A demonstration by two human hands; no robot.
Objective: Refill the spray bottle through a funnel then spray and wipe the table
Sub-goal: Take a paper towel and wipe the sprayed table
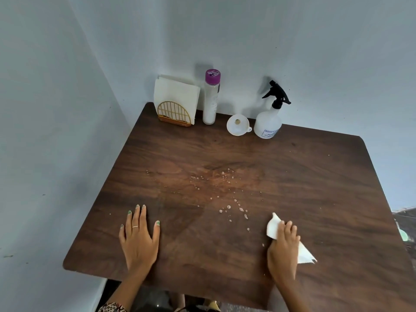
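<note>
The right hand (pixel 284 248) was down on the dark wooden table (pixel 304 167), fingers curled over a white paper napkin (pixel 273 226) and pressing it to the surface near the front edge. The left hand (pixel 139 237) lay flat, fingers straight and spread, well apart from the right. Between them and a little farther back sat a scatter of foamy droplets (pixel 227 199). At the back, by the wall, stood the spray bottle (pixel 269 122), upright, with the white funnel (pixel 237 124) just beside it, then a purple-capped bottle (pixel 211 100) and a napkin holder (pixel 174 106).
</note>
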